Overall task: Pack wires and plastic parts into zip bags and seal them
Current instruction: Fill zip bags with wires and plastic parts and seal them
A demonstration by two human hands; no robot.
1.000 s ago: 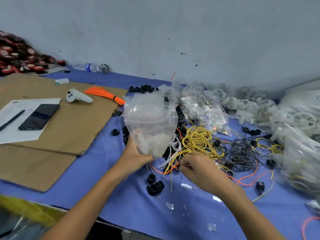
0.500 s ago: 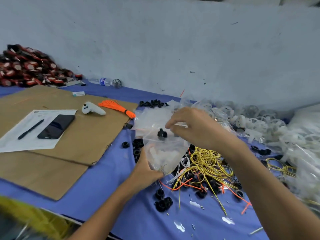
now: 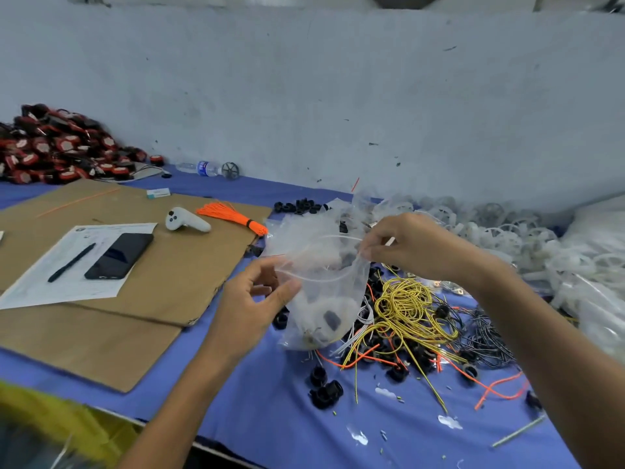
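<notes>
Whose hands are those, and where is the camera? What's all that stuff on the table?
They belong to a person wearing a camera on the head, so you look down as they do. The right hand pinches the open top of a clear bag with small parts inside. The left hand is at its other edge; whether it grips is unclear. On the blue table lie yellow wires, black plastic rings, cardboard, a phone and a pen.

Scuffed pale grey wall point(image 3: 304, 96) behind a blue-clothed table point(image 3: 270, 418), in flat even light.
</notes>
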